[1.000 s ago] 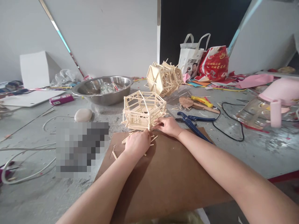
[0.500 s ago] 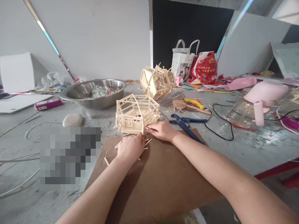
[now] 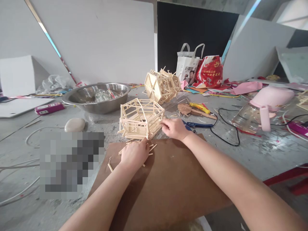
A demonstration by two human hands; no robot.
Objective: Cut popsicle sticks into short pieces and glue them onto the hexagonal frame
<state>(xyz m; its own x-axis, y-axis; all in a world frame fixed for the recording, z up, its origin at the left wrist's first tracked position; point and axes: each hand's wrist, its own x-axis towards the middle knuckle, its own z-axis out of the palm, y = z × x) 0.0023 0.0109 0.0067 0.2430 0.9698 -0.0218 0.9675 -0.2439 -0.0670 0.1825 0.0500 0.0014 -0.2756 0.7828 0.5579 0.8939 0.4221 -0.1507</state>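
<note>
A hexagonal wooden stick frame (image 3: 141, 118), open on top with bars stacked along its lower sides, sits at the far edge of a brown board (image 3: 168, 179). My left hand (image 3: 134, 154) rests on the board with curled fingers at the frame's near bottom corner; its fingertips are mostly hidden. Loose thin sticks (image 3: 152, 148) lie around and beneath that hand. At the frame's right side is my right hand (image 3: 175, 129), thumb and forefinger pinched close to the lower bars. Whatever sits in that pinch is too small to make out.
Behind stands a second, larger stick model (image 3: 162, 85). A steel basin (image 3: 101, 106) is at back left, near a white stone-like lump (image 3: 75, 125). Blue-handled cutters (image 3: 199, 124), a yellow-handled tool (image 3: 199, 107), a black cable (image 3: 225, 138) and a pink-lidded jug (image 3: 264, 109) lie rightward.
My right hand has moved right and slightly up, from the frame's near corner along to its right side, now covering part of the blue cutters. The left hand has stayed in place.
</note>
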